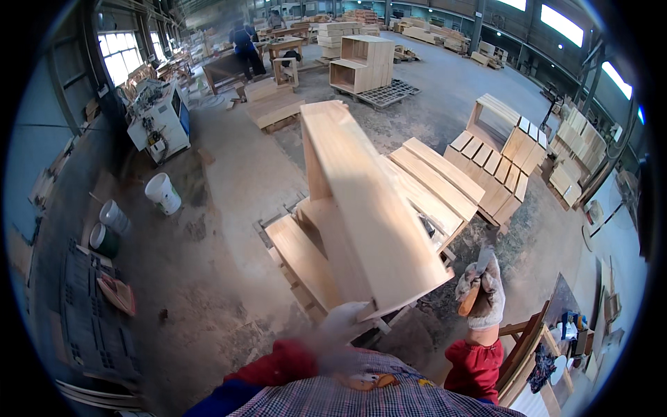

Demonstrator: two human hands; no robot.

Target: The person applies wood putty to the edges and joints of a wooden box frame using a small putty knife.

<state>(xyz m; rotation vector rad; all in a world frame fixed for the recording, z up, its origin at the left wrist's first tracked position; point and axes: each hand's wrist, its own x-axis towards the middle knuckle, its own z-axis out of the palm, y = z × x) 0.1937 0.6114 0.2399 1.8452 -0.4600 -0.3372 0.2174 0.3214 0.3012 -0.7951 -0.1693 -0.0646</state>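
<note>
one wooden box [361, 201], two gloved hands, left hand [345, 321], right hand [481, 290]

Head view. Centre frame: a pale wooden box [368, 201], open-sided, tilted on a low stack of boards [306, 260]. Left hand [345, 321], gloved and blurred, touches the box's lower near corner. Right hand [481, 292], in a worn glove, is raised at lower right, closed around a wooden handle [470, 297]; the tool's head is not discernible. Right of centre: stacked wooden panels [497, 170]. Left of frame: a white bucket [163, 192] on dusty floor. Top of frame: a person [246, 45] at benches.
</note>
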